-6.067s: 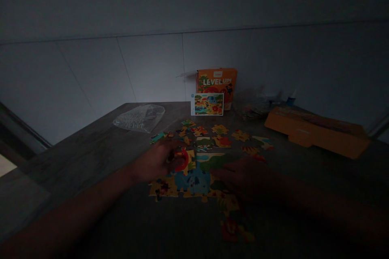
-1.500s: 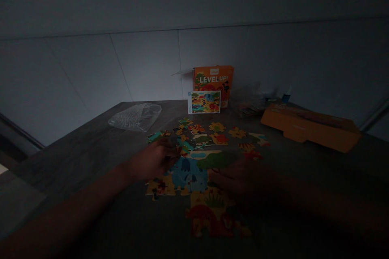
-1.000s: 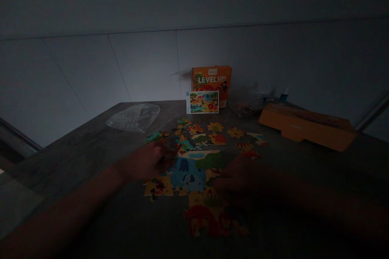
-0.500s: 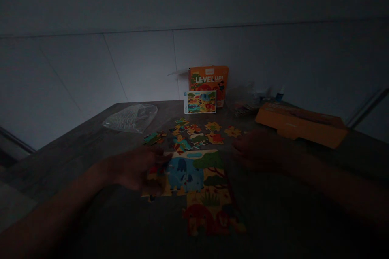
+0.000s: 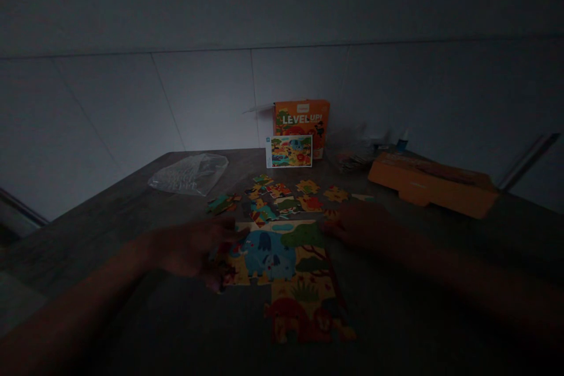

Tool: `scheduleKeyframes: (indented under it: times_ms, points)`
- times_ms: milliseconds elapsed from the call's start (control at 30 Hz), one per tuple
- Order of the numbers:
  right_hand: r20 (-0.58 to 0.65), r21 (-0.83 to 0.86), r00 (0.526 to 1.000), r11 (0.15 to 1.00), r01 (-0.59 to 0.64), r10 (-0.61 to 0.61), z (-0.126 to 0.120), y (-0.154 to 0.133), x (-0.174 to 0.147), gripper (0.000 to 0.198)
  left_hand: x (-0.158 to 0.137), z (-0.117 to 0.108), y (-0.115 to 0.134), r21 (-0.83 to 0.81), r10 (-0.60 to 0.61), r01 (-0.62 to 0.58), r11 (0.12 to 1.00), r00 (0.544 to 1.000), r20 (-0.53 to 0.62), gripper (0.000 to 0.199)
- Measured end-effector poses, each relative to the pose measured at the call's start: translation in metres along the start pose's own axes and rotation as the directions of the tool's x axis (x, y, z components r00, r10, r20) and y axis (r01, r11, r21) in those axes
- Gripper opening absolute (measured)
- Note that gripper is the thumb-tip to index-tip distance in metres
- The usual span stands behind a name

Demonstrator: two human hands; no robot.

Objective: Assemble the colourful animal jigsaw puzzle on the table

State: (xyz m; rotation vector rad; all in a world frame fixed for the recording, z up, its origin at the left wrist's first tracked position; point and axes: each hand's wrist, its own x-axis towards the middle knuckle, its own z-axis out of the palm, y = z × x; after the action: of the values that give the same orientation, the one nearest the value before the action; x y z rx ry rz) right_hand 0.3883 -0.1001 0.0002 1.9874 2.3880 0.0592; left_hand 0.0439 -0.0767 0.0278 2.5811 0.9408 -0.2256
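A partly joined jigsaw puzzle (image 5: 304, 267) with elephants, a tree and a red animal lies flat before me in dim light. My left hand (image 5: 189, 251) rests at its left edge, fingers spread, with index finger and thumb on or just over the border pieces. Close to the puzzle's top right corner, my right hand (image 5: 363, 224) has its fingers closed around a small yellow-orange puzzle piece (image 5: 331, 212); the grip itself is dark and blurred. Several loose puzzle pieces (image 5: 288, 205) lie just beyond the joined part, some overlapping.
A picture card (image 5: 289, 151) leans against an orange "LEVEL UP!" box (image 5: 302, 111) at the back. To the left lies a clear plastic bag (image 5: 189, 174). An orange box part (image 5: 434, 183) and another plastic bag (image 5: 352, 153) are at right. Behind the table (image 5: 123, 200) stands a wall.
My right hand has moved left toward the puzzle's top right corner, and a piece now shows at its fingertips. The left hand has shifted slightly left, thumb lower, uncovering more of the puzzle.
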Motion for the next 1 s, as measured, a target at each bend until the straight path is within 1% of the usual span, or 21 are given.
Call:
scheduleKeyframes:
  times_ms: [100, 200, 267, 433, 533, 633, 733, 800, 900, 933, 1000]
  points:
    - [-0.017, -0.004, 0.999, 1.000, -0.029, 0.028, 0.003, -0.006, 0.004, 0.055, 0.002, 0.003, -0.002, -0.014, 0.013, -0.013, 1.000, 1.000, -0.009, 0.061]
    - [-0.048, 0.005, 0.999, 1.000, -0.015, 0.015, 0.004, -0.006, 0.003, 0.049, 0.003, 0.005, -0.002, -0.009, 0.036, -0.036, 0.999, 0.999, -0.035, 0.062]
    - [-0.047, 0.005, 0.999, 1.000, -0.015, 0.016, 0.004, -0.005, 0.001, 0.046, 0.003, 0.005, -0.002, -0.019, 0.056, -0.057, 0.998, 0.997, -0.050, 0.062]
    - [-0.081, -0.030, 0.996, 0.998, -0.049, 0.046, 0.007, -0.003, 0.002, 0.044, 0.003, 0.004, 0.000, -0.005, 0.064, -0.064, 0.998, 0.996, -0.056, 0.053]
    - [-0.103, -0.033, 0.994, 0.999, -0.037, 0.033, 0.010, -0.003, 0.003, 0.046, 0.002, 0.004, -0.001, -0.002, 0.090, -0.090, 0.996, 0.994, -0.060, 0.058]
    - [-0.122, -0.034, 0.992, 0.999, -0.026, 0.022, 0.011, -0.006, 0.003, 0.042, 0.002, 0.004, -0.002, -0.012, 0.125, -0.127, 0.992, 0.988, -0.088, 0.063]
    - [-0.128, -0.018, 0.992, 1.000, -0.011, 0.008, 0.012, -0.011, 0.003, 0.037, 0.003, 0.005, -0.003, -0.014, 0.129, -0.130, 0.991, 0.988, -0.085, 0.063]
    - [-0.165, -0.009, 0.986, 1.000, 0.003, -0.005, 0.013, -0.013, 0.002, 0.036, 0.003, 0.005, -0.003, -0.010, 0.125, -0.126, 0.992, 0.989, -0.075, 0.063]
    - [-0.248, -0.037, 0.969, 0.999, 0.005, -0.014, 0.017, -0.012, 0.003, 0.042, 0.002, 0.005, -0.003, -0.007, 0.138, -0.139, 0.990, 0.987, -0.082, 0.064]
    - [-0.253, -0.040, 0.967, 0.999, 0.007, -0.017, 0.019, -0.010, 0.004, 0.044, 0.002, 0.005, -0.003, -0.004, 0.139, -0.140, 0.990, 0.987, -0.084, 0.065]
    - [-0.220, -0.017, 0.975, 1.000, 0.021, -0.024, 0.022, -0.007, 0.006, 0.045, 0.002, 0.004, -0.002, 0.002, 0.130, -0.130, 0.991, 0.988, -0.080, 0.064]
